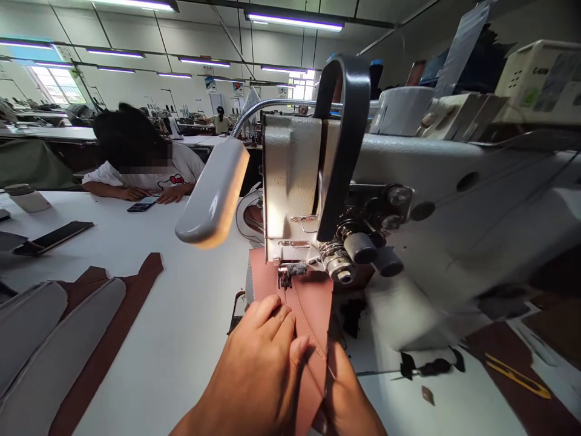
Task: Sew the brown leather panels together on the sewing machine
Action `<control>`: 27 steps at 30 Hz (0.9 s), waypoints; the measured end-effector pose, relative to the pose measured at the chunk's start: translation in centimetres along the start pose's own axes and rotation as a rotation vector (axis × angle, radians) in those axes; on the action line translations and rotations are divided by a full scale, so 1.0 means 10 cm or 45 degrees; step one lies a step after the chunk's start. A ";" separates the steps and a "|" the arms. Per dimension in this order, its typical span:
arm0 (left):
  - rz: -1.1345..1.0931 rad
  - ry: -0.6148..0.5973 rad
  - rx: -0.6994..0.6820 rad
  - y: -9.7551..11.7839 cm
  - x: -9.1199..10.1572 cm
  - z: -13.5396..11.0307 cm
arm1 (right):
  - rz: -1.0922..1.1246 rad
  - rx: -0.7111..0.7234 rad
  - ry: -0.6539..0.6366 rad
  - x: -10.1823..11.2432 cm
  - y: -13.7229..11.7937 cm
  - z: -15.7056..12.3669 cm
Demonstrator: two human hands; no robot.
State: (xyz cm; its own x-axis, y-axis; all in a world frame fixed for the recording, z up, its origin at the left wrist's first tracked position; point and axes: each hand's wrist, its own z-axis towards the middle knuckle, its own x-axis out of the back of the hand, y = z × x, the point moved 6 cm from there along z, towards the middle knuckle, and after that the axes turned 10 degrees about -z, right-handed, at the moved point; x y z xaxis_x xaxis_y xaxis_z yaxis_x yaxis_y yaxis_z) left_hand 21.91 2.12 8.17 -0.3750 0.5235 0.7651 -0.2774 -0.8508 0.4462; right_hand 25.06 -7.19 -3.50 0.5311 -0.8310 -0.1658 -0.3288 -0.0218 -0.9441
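A pink leather piece [313, 306] with a curved line of stitching lies under the presser foot [285, 277] of a sewing machine [295, 163]. My left hand [258, 357] rests on top of it, just in front of the foot, its fingers bent and pressed together against the leather. The thumb points toward the stitching. Lower and to the right, my right hand [347, 393] grips the near right edge of the piece; most of its fingers are hidden beneath and behind it. A thin thread shows beside that hand.
A lamp [213, 194] hangs left of the machine head. Brown and grey cut pieces [100, 339] lie on the left of the table. Scissors-like yellow tweezers [517, 375] and a dark-handled tool [433, 367] lie right. Across the table a person [145, 157] leans over a phone [143, 204].
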 end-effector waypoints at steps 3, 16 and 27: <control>0.053 0.002 -0.048 0.02 0.00 0.01 | 0.048 -0.135 -0.069 -0.11 -0.09 -0.03; 0.245 -0.003 -0.227 0.11 0.03 0.08 | 0.245 0.013 -0.436 -0.37 -0.44 -0.03; 0.382 0.114 -0.273 0.12 0.05 0.09 | 0.371 0.028 -0.429 -0.37 -0.53 -0.03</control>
State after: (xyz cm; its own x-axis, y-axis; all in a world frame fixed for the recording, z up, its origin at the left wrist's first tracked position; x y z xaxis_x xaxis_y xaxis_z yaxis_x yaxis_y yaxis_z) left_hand 22.16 1.34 9.51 -0.5410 0.2626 0.7990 -0.3191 -0.9431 0.0939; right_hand 24.64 -4.14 2.21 0.6447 -0.5731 -0.5060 -0.4879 0.2011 -0.8494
